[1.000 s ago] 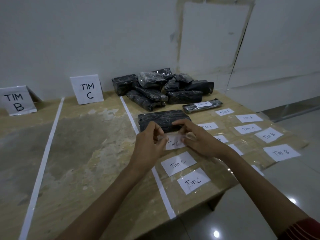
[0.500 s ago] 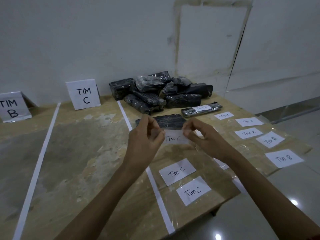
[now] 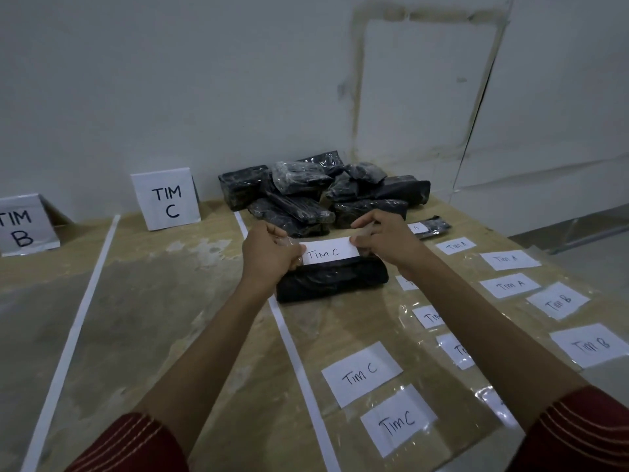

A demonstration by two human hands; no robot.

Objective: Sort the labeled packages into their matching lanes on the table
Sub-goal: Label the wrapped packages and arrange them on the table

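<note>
Tim C label point(image 3: 328, 252) peeled up, now stretched taut: left hand point(image 3: 269, 253) pinches one end, right hand point(image 3: 384, 243) the other. Black wrapped package point(image 3: 332, 281) directly under both. Likely stick-down next, then TIM C lane point(image 3: 170, 301), left of left hand.

One head-worn wide-angle view, facing forward and down over scuffed tan wooden table point(image 3: 163, 301), close in; pale plastered wall point(image 3: 204, 80) beyond.
</note>
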